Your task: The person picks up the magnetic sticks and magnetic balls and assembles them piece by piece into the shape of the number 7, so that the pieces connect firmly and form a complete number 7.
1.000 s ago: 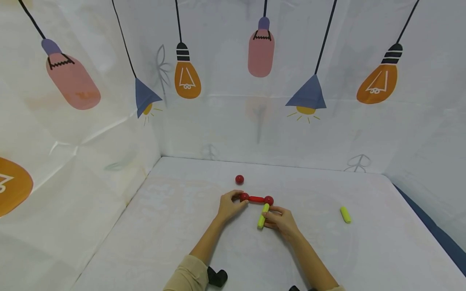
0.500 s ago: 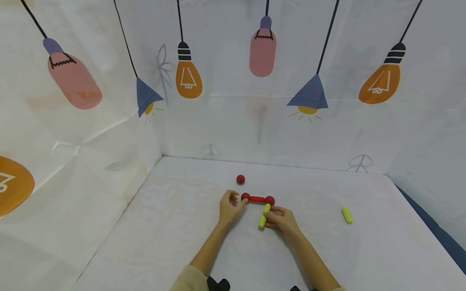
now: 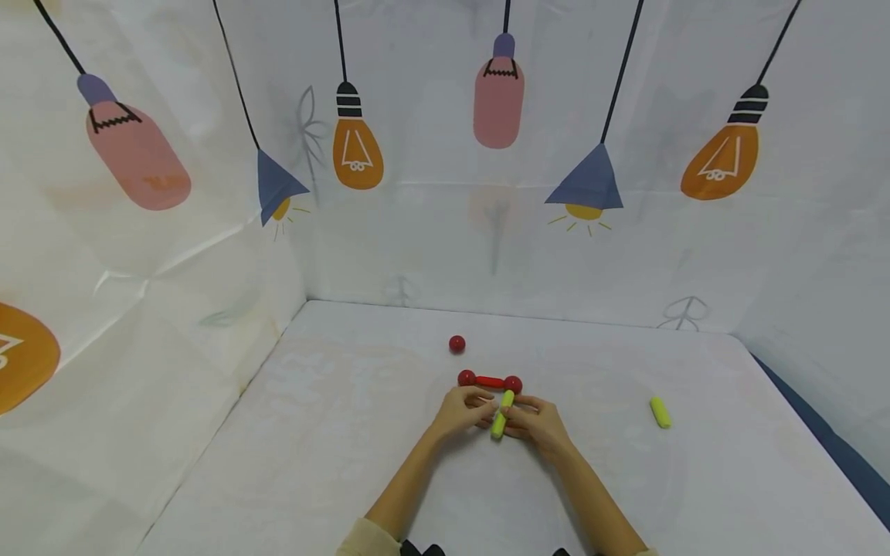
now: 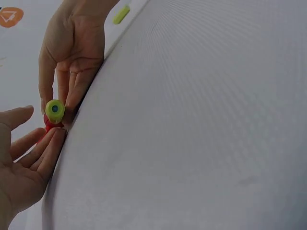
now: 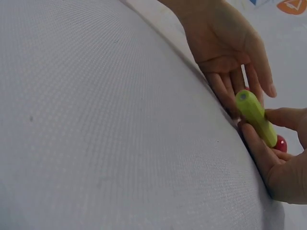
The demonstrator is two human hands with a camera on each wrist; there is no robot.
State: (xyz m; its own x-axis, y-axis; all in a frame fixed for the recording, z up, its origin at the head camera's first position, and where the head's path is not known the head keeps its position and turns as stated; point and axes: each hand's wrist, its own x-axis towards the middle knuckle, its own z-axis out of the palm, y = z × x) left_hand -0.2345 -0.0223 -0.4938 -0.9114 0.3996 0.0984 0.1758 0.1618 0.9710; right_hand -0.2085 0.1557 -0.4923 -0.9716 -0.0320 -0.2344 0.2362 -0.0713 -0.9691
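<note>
My right hand (image 3: 541, 427) pinches a yellow-green stick (image 3: 499, 423) between thumb and fingers, low over the white table. A small dark round spot marks the stick's near end in the left wrist view. Its far end meets or lies close to a red ball (image 3: 513, 384); whether they are joined, I cannot tell. A red rod (image 3: 490, 382) links that ball to another red ball (image 3: 467, 378) on its left. Left of the stick is my left hand (image 3: 462, 413), thumb spread away and fingers extended beside it. Contact between those fingertips and the stick is unclear.
One loose red ball (image 3: 456, 344) lies behind the linked pieces. Another yellow-green stick (image 3: 660, 412) rests farther right on the white table (image 3: 334, 432). White sheets printed with lamps (image 3: 584, 177) enclose the back and left sides.
My left hand has let go of the left red ball and come nearer, to the right, beside the yellow-green stick. The right hand keeps its hold, nearly still.
</note>
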